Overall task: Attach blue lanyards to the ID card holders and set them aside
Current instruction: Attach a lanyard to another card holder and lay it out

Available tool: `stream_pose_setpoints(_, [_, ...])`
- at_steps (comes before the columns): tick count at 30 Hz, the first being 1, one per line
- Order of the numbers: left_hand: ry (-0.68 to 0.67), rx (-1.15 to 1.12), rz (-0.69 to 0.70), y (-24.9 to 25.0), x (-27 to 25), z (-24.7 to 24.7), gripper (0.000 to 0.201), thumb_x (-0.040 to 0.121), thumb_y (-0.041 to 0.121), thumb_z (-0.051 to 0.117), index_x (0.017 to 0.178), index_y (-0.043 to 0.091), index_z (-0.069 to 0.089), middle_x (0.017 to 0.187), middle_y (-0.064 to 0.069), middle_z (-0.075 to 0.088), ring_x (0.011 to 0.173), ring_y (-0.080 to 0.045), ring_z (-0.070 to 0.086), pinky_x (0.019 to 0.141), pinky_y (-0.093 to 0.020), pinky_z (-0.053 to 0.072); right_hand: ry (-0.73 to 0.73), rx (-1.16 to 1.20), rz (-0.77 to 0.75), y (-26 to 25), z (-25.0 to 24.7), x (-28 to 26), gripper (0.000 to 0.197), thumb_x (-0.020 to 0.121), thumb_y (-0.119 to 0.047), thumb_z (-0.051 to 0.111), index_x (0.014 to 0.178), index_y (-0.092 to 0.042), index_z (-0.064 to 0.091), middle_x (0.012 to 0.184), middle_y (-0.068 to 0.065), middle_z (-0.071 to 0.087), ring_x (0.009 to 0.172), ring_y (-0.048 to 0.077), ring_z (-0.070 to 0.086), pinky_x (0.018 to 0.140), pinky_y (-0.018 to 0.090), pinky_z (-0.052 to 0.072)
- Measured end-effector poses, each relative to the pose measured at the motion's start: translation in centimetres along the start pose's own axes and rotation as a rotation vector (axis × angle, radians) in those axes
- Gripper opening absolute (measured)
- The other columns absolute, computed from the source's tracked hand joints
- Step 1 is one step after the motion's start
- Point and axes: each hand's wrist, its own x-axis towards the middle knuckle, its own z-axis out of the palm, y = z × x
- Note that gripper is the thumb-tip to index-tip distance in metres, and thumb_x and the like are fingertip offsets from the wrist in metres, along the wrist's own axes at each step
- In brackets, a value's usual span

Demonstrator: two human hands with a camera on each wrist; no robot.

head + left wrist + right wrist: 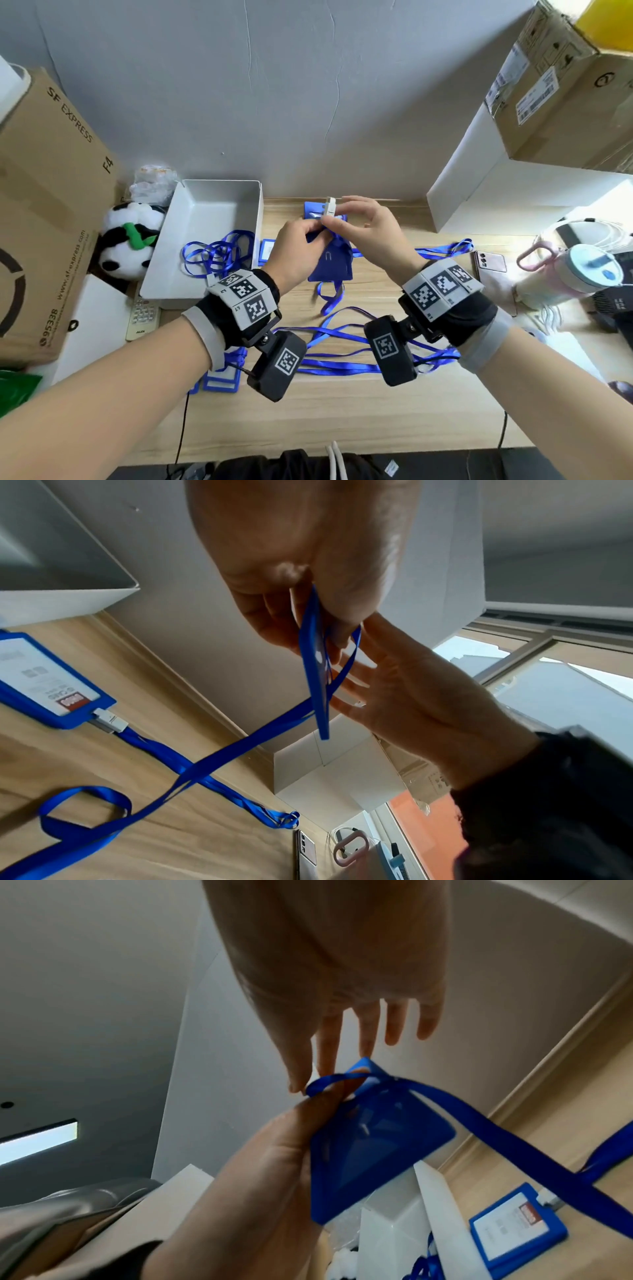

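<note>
While both hands work at centre frame in the head view, the left hand (297,247) grips a blue card holder (330,262) by its upper edge, raised above the wooden desk (342,411). The right hand (363,228) pinches the white clip (330,206) of a blue lanyard (329,298) between thumb and forefinger, other fingers spread; the strap trails down to the desk. More lanyards lie loose at lower centre, spare holders at lower left.

In the left wrist view, the holder (313,669) appears edge-on at centre, clamped between thumb and fingers (270,615), the lanyard (219,761) falling to lower left. A finished holder (44,680) lies at the left edge.

In the right wrist view, a strap loop (329,1083) sits at the holder's (377,1139) top corner, beside the right fingertips (298,1080).

Judged step: attaching, not yet complete. The next move likely calls for fastening the clip through the holder's slot, then setting the assembly aside.
</note>
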Motion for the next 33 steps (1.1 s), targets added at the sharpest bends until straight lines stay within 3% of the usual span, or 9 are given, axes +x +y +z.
stream_pose_setpoints(2, [-0.007, 0.023, 0.006, -0.1, 0.0, -0.1, 0.018, 0.093, 0.014, 0.055, 0.102, 0.009, 0.069, 0.086, 0.001, 0.065, 0.08, -0.01, 0.057, 0.069, -0.015, 0.045, -0.004, 0.048, 0.001, 0.0, 0.5, 0.2, 0.006, 0.079, -0.029, 0.073, 0.077, -0.027, 0.068, 0.117, -0.004, 0.057, 0.118, 0.01, 0.052, 0.1, 0.036, 0.042])
stream_pose_setpoints(6, [-0.053, -0.037, 0.005, -0.4, -0.2, -0.7, 0.019, 0.089, 0.01, 0.06, 0.106, 0.01, 0.069, 0.095, 0.003, 0.065, 0.08, 0.0, 0.059, 0.064, -0.006, 0.047, 0.149, 0.207, -0.05, -0.5, 0.3, 0.7, 0.013, 0.092, -0.013, 0.055, 0.086, -0.001, 0.056, 0.087, 0.013, 0.067, 0.077, 0.018, 0.064, 0.077, 0.035, 0.052])
stream_pose_setpoints(10, [-0.025, -0.096, -0.015, -0.4, 0.0, -1.9, 0.021, 0.093, 0.014, 0.052, 0.1, 0.01, 0.072, 0.092, 0.001, 0.065, 0.073, 0.001, 0.055, 0.064, -0.001, 0.039, 0.081, 0.19, -0.06, -0.5, -1.5, 1.2, 0.014, 0.097, -0.011, 0.046, 0.084, -0.009, 0.052, 0.06, 0.002, 0.051, 0.046, 0.007, 0.046, 0.05, 0.02, 0.043])
stream_pose_setpoints(13, [-0.048, -0.137, -0.013, 0.0, 0.4, -2.4, 0.032, 0.097, 0.027, 0.047, 0.091, 0.007, 0.071, 0.086, 0.002, 0.066, 0.078, -0.005, 0.053, 0.072, -0.005, 0.038, -0.106, -0.104, -0.073, -0.1, -2.4, 1.4, 0.024, 0.096, -0.02, 0.049, 0.076, -0.015, 0.06, 0.055, -0.004, 0.04, 0.047, 0.005, 0.032, 0.051, 0.02, 0.029])
stream_pose_setpoints(17, [-0.16, -0.111, 0.051, 0.6, 0.5, -2.3, 0.037, 0.097, 0.031, 0.046, 0.08, 0.009, 0.07, 0.076, 0.001, 0.062, 0.074, -0.01, 0.052, 0.072, -0.012, 0.039, -0.332, -0.308, -0.097, -0.4, -2.3, 1.3, 0.03, 0.097, -0.02, 0.045, 0.071, -0.026, 0.059, 0.066, -0.002, 0.044, 0.061, 0.01, 0.037, 0.061, 0.025, 0.031])
stream_pose_setpoints(20, [-0.201, -0.166, 0.051, 0.8, 0.2, -2.2, 0.031, 0.098, 0.022, 0.046, 0.074, 0.018, 0.066, 0.066, 0.013, 0.067, 0.075, -0.001, 0.062, 0.073, -0.007, 0.044, -0.396, -0.298, -0.092, -0.6, -2.2, 1.1, 0.026, 0.099, -0.016, 0.043, 0.082, -0.005, 0.059, 0.064, -0.009, 0.043, 0.053, 0.0, 0.038, 0.058, 0.018, 0.03])
stream_pose_setpoints(24, [-0.252, -0.138, 0.076, 0.8, 0.1, -2.1, 0.031, 0.099, 0.016, 0.04, 0.086, 0.002, 0.064, 0.072, 0.006, 0.061, 0.067, 0.005, 0.056, 0.07, -0.006, 0.042, -0.447, -0.149, -0.03, -0.7, -2.3, 0.5, 0.029, 0.1, -0.014, 0.04, 0.091, 0.011, 0.053, 0.064, 0.001, 0.038, 0.045, 0.002, 0.032, 0.049, 0.012, 0.028])
stream_pose_setpoints(28, [-0.257, -0.116, 0.11, 1.1, 0.1, -2.3, 0.032, 0.099, 0.014, 0.041, 0.092, -0.009, 0.062, 0.073, 0.0, 0.058, 0.064, 0.005, 0.053, 0.068, -0.007, 0.041, -0.497, 0.044, 0.02, -1.3, -2.7, -0.3, 0.023, 0.101, -0.011, 0.036, 0.091, 0.002, 0.053, 0.063, 0.005, 0.036, 0.042, 0.001, 0.03, 0.042, 0.009, 0.025])
stream_pose_setpoints(33, [-0.284, -0.079, 0.17, 1.5, -0.3, -2.3, 0.028, 0.099, 0.013, 0.041, 0.079, 0.006, 0.059, 0.07, 0.001, 0.056, 0.062, 0.006, 0.05, 0.068, -0.006, 0.039, -0.539, 0.069, 0.027, -1.2, -3.5, -0.4, 0.025, 0.102, -0.014, 0.035, 0.084, -0.007, 0.051, 0.06, 0.004, 0.038, 0.041, 0.004, 0.025, 0.041, 0.012, 0.021])
